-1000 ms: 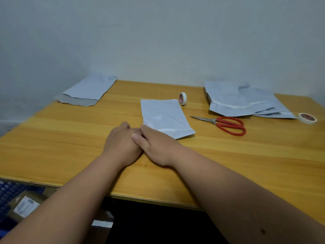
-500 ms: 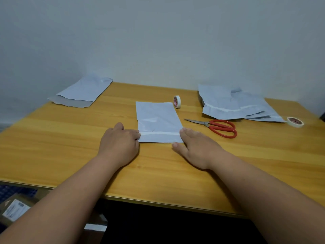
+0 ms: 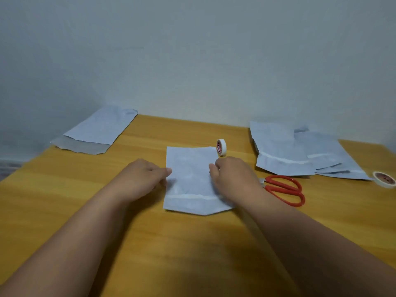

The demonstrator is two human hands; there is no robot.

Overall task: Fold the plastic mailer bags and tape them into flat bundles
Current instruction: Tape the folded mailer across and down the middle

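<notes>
Both hands pinch the mailer bag [image 3: 190, 179] at mid-table — left hand [image 3: 140, 179] on its left edge, right hand [image 3: 232, 174] seemingly on its right. Its long axis runs away from the person, flap end nearest.

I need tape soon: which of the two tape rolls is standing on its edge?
The tape roll just behind the right hand stands on edge. The other roll, at the far right, lies flat.
</notes>
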